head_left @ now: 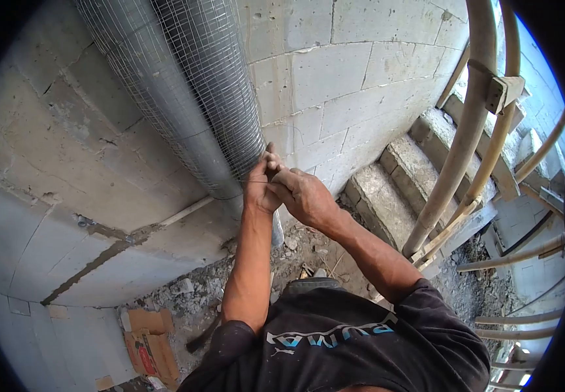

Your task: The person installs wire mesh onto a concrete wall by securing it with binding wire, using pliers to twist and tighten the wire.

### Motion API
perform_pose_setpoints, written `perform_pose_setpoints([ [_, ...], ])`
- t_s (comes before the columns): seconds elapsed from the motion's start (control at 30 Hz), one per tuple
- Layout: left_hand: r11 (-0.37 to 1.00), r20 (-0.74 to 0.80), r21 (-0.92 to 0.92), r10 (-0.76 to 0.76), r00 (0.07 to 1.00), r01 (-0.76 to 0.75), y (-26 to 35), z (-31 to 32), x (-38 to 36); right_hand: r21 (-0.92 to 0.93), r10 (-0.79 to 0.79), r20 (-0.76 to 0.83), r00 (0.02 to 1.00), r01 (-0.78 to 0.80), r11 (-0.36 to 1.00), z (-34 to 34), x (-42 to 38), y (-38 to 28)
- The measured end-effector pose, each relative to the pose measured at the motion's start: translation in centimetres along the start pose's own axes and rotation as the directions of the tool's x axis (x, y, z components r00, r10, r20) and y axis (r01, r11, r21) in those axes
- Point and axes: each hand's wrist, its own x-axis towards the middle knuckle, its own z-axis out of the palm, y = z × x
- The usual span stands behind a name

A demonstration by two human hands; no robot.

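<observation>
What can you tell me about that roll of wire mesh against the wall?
The roll of wire mesh is grey metal with a fine square grid, wound into a thick cylinder. It stands leaning against the block wall, its top out of frame. Both hands, left and right, meet at its lower right edge, gripping there.

Grey block wall [354, 72], rough concrete steps [393, 189], rubble-strewn floor [197, 294], cardboard scraps [152, 340], daylight from the right

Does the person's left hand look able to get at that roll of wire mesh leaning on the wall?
Probably yes. The left hand is already up against the lower edge of the wire mesh roll, right beside the right hand, with nothing between them. Whether its fingers actually grip the mesh is hard to tell.
</observation>
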Motion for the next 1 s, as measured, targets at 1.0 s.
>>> perform_pose_setpoints([
  [1.0,0.665,-0.499,0.72,0.293,0.816,0.201,2.3,8.1,-3.3,0.385,0.005,0.084,0.996,-0.037,0.922,0.3,10.7,11.0],
])
